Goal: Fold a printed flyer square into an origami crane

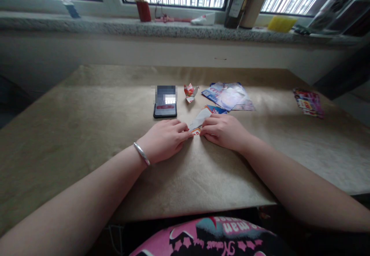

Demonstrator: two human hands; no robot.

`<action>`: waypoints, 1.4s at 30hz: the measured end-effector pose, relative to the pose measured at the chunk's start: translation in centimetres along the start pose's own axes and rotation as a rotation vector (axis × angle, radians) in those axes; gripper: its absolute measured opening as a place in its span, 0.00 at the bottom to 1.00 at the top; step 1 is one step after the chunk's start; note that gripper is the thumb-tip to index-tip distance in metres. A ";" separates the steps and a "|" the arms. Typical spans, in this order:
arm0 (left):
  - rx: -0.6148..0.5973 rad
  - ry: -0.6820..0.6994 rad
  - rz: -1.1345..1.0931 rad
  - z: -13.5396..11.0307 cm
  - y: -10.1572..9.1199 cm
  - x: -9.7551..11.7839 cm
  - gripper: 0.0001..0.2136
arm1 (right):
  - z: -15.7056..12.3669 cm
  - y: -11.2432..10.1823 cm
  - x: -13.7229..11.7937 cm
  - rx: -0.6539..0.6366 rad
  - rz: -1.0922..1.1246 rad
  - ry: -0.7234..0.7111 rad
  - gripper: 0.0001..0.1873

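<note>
A folded sheet of printed paper [200, 118], white with blue and orange parts, lies on the table between my hands. My left hand [167, 137], with a silver bangle at the wrist, pinches its near left edge with thumb and fingertips. My right hand [224, 130] holds down its right side, fingers curled over the paper and partly hiding it. The fingertips of both hands are close together at the near orange edge. Just beyond stands a small folded paper figure [190, 93] in red and white.
A phone [165, 111] with a lit screen lies left of the paper figure. Printed leaflets [229, 95] are piled behind my right hand. More colourful cards [308, 102] lie far right. The windowsill [179, 28] holds a red container [143, 10], a dark bottle [237, 5] and a yellow item [281, 24].
</note>
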State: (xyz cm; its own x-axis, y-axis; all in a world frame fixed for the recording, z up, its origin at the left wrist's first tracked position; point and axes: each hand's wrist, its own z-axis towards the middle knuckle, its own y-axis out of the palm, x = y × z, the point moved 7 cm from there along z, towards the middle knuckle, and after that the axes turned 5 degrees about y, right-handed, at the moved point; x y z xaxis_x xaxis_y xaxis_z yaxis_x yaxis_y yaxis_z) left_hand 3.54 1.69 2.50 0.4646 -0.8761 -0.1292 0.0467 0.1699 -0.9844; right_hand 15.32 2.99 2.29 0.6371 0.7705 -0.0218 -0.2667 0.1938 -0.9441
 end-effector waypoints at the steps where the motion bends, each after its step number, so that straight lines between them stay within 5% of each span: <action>1: -0.003 0.000 -0.002 0.0 0.0 0.0 0.15 | -0.1 -0.1 0.2 -0.006 0.000 0.002 0.11; 34: 0.113 0.025 -0.145 -0.1 0.4 0.0 0.13 | -0.7 -0.4 1.8 0.025 0.059 0.022 0.10; 42: 0.047 0.024 -0.176 0.1 1.0 -0.1 0.12 | -0.7 -0.3 2.2 0.070 0.138 -0.017 0.10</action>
State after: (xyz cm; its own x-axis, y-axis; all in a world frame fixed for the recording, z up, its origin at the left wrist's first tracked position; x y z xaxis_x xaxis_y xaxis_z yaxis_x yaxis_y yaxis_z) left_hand 3.65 1.95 1.55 0.4245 -0.9045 0.0407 0.1669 0.0339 -0.9854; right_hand 17.31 4.14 2.29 0.5789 0.8028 -0.1432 -0.4009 0.1273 -0.9072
